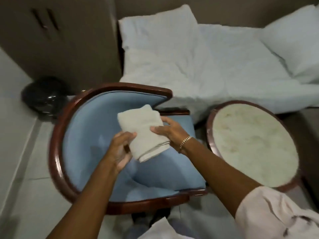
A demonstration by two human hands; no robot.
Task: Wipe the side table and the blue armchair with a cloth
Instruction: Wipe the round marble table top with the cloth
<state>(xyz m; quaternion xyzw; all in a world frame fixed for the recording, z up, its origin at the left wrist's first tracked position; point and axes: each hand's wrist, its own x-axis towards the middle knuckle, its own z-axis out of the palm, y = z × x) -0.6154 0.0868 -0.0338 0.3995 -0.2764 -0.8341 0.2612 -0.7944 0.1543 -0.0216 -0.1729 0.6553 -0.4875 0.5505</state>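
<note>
Nearest to the camera, two bare forearms reach forward and down from the bottom of the view; the right arm ends in a pale pushed-up sleeve (276,213) and wears a gold bracelet (185,141) at the wrist. Both hands hold one folded beige cloth (143,133) in the air above the seat. The left hand (120,150) is curled under the cloth's near edge, thumb on top, pinching it. The right hand (168,133) lies over the cloth's right side, fingers spread and bent around it.

Below the cloth is the blue armchair (89,135), its curved dark wooden frame wrapping round the padded seat and back. Just beside it on the right stands the side table, a round worktop (255,145) with a pale, blotchy top and a dark wood rim. The cloth touches neither.

Beyond them lie a bed (207,66) with white rumpled linen and pillows, a black bin (44,95) on the floor at left, and a dark cabinet (60,40) behind.

Risks, as a judgement: the loose fold could open or slip as one hand lets go, leaving a bunched pad that skips parts of the surface. The chair's deep curved corners and glossy rim are easy to miss. The view is slightly blurred, so fine dirt cannot be judged.
</note>
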